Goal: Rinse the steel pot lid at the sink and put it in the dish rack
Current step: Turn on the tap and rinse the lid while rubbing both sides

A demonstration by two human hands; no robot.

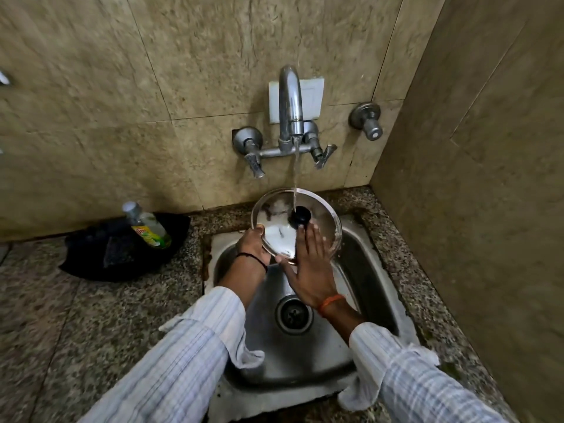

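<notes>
The steel pot lid (276, 213) with a black knob (301, 215) is held tilted over the sink (360, 270), under a thin stream of water from the tap (290, 105). The water lands by the knob. My left hand (252, 244) grips the lid's lower left rim, thumb on top. My right hand (308, 267) lies flat against the lid's face with straight, spread fingers, its fingertips just below the knob. No dish rack is in view.
A black tray (91, 257) on the granite counter to the left holds a dish soap bottle (146, 225) and a dark scrub pad (117, 253). Tiled walls close in behind and on the right. A second wall valve (367, 120) sits right of the tap.
</notes>
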